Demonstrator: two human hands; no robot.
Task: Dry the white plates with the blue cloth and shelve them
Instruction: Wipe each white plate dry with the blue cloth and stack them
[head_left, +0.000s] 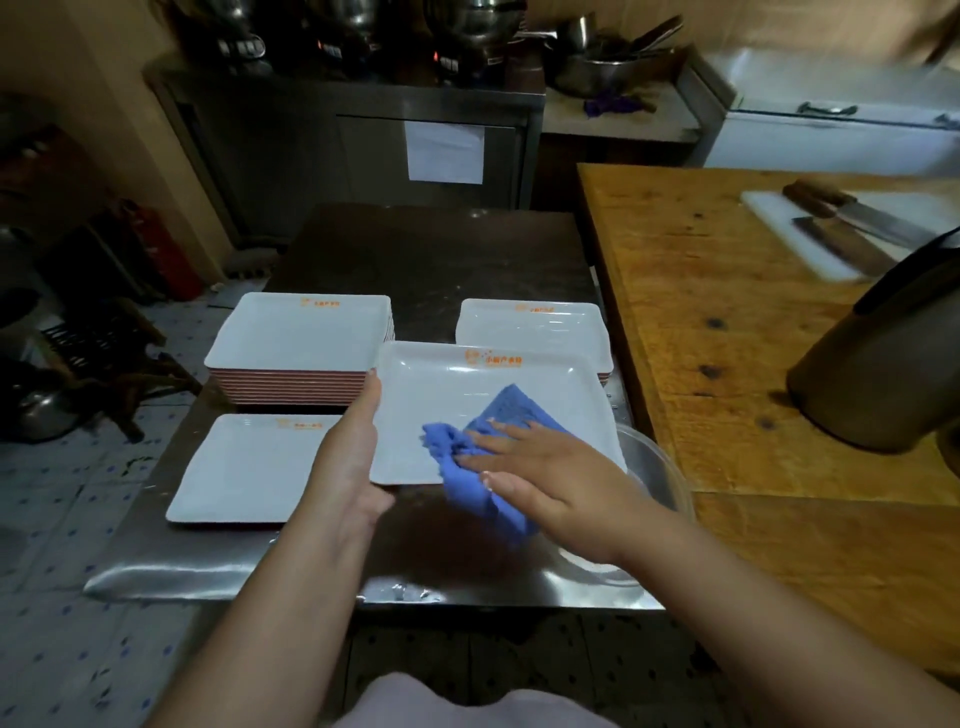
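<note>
Wiping is under way on the steel bench (426, 260), which carries everything in play; taking the held plate (467, 400) as landmark. Right of it, the wooden table (727, 338) abuts the bench, with a white cutting board (779, 228) and two cleavers well beyond, and a dark upright container (883, 364) nearer. Beyond-left of the held plate, a tall stack of plates (301, 338); directly beyond it, a shorter stack (535, 325); to its near-left, a single plate (249, 467) lying flat. Under its right edge, a clear bowl (665, 478), partly hidden by the forearm. The held plate appears raised off the bench and tilted, near edge unsupported. Left hand (353, 457) grips its left rim, thumb over the edge, fingers presumably beneath (cannot see them). Right hand (535, 467) lies flat, fingers spread and straight, pressing the blue cloth (488, 457) onto the plate's near-right area; cloth tail hangs off the near edge. Risks, as judged: one-sided grip plus downward pressure from the cloth could lever the plate out of the left hand, especially if wet; it would drop onto the bench or clip the bowl. A wide stroke might knock the far edge into the shorter stack. Hanging cloth could drag across the bench and pick up moisture. No shelf identifiable here; carrying route unknown.
</note>
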